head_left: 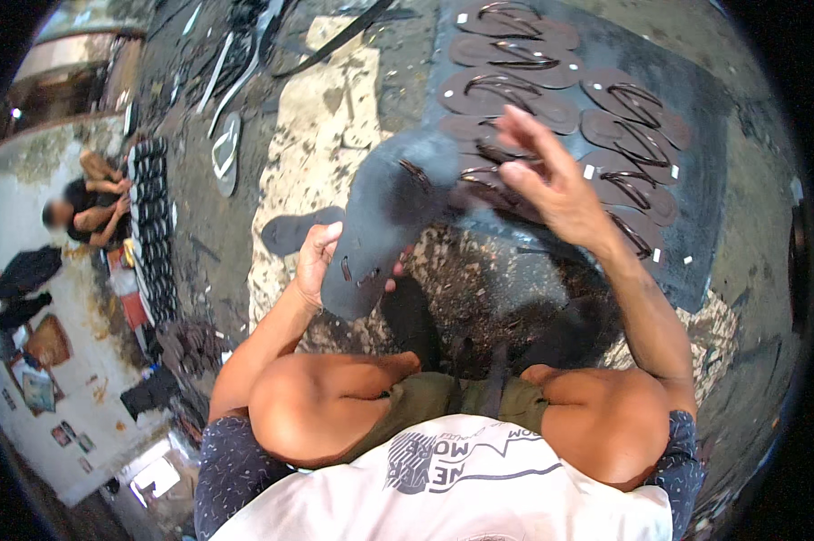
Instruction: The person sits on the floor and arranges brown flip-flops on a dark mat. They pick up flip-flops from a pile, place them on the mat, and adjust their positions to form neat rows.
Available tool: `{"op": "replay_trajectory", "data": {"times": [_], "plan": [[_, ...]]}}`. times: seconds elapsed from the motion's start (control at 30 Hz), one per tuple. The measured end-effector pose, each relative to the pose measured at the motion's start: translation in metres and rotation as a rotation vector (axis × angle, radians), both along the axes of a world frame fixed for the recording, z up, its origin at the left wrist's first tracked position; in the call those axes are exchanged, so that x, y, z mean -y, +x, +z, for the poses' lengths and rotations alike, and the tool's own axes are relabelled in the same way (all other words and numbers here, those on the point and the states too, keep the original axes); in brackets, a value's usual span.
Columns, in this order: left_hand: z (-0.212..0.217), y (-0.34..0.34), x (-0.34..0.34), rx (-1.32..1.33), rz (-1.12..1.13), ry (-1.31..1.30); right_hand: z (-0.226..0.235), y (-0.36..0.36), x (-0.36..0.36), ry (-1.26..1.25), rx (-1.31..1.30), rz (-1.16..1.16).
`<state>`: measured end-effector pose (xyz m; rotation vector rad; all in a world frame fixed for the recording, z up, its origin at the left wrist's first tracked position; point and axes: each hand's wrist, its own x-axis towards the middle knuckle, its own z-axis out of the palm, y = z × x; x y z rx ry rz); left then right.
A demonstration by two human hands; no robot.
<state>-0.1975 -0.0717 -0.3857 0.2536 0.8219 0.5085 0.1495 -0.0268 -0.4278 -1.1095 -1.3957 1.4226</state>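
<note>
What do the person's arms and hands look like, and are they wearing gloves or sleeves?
No gloves. The left hand and right hand are bare, with no rings or watch showing. Both forearms are bare too. Short dark-blue speckled sleeves cover only the upper arms.

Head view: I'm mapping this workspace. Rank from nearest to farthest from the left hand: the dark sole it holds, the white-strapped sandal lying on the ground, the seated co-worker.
1. Dark sole: in the left hand itself, just right of it.
2. White-strapped sandal: on the ground, up and to the left.
3. Seated co-worker: far left, beside a row of dark sandals.
</note>
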Motion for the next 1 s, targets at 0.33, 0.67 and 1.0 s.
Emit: {"op": "replay_trajectory", "data": {"times": [0.33,0.67,1.0], "plan": [[0.018,0.098,-0.081,-0.914,-0.623,1.027,0.008,0.031,-0.014,-0.262,-0.167,-0.186],[0.020,0.146,-0.135,-1.111,-0.681,1.892,-0.027,0.102,-0.006,-0.347,-0.306,-0.473],[-0.053,0.316,-0.253,-0.555,-0.224,0.793,-0.032,0.258,-0.047,-0.145,0.120,-0.686]]}}
